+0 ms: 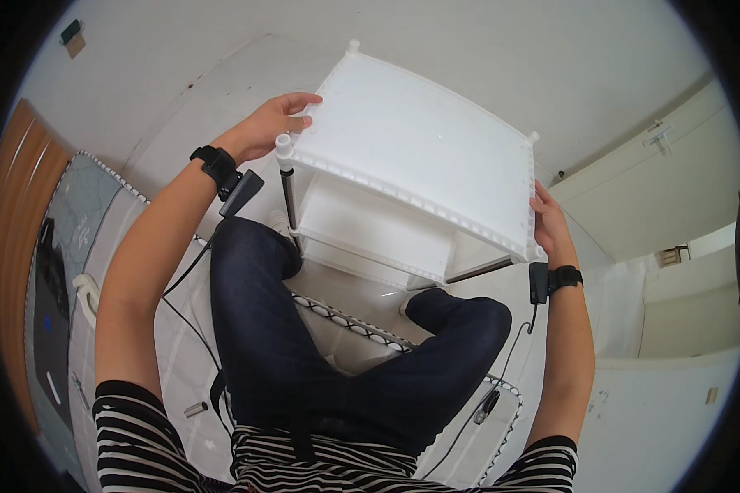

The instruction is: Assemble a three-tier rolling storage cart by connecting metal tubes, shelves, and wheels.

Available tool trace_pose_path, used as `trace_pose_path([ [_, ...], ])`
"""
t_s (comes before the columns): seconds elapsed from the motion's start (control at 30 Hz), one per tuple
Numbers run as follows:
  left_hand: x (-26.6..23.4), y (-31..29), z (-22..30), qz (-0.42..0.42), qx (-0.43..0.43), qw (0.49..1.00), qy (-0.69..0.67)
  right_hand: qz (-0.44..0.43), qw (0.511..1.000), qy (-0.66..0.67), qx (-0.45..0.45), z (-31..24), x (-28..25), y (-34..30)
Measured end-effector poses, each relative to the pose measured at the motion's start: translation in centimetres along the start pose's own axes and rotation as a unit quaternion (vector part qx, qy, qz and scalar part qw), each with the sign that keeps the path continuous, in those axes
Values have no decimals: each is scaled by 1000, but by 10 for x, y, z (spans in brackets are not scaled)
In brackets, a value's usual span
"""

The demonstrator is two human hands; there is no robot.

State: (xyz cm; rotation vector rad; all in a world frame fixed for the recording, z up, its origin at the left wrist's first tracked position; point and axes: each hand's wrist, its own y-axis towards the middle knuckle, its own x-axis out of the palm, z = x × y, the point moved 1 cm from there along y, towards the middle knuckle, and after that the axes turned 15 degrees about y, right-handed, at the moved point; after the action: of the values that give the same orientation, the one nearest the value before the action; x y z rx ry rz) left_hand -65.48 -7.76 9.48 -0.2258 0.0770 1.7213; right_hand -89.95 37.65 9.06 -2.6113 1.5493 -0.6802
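A white plastic storage rack [419,131] stands in front of me, its tiers joined by dark, shiny metal tubes. White sockets stick up at the corners of its top tier. My left hand [284,123] grips the top tier's left edge, thumb and fingers over the rim. On the opposite edge, my right hand [552,223] holds the tier near its front right corner, some fingers hidden behind the side. Below, a lower shelf [370,226] shows between the front tubes.
A short metal tube [196,409] lies on the pale padded surface by my left hip. Thin black cables [191,329] hang from the wrist devices. A brown slatted wooden panel [25,181] stands at far left; a pale door [658,164] is at right. My knees flank the rack's front.
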Motion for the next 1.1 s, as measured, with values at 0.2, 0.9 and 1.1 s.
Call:
trace_pose_path([
  [0.2, 4, -8, -17, 26, 3, 1000, -13, -18, 1000, -18, -9, -2, -1, 1],
  [0.9, 69, -39, -86, 378, 195, 905, 10, 37, 996, -63, 55, -2, 18, -8],
  [1.1, 59, -48, -79, 387, 232, 891, 39, 18, 994, -57, 92, -4, 50, -11],
])
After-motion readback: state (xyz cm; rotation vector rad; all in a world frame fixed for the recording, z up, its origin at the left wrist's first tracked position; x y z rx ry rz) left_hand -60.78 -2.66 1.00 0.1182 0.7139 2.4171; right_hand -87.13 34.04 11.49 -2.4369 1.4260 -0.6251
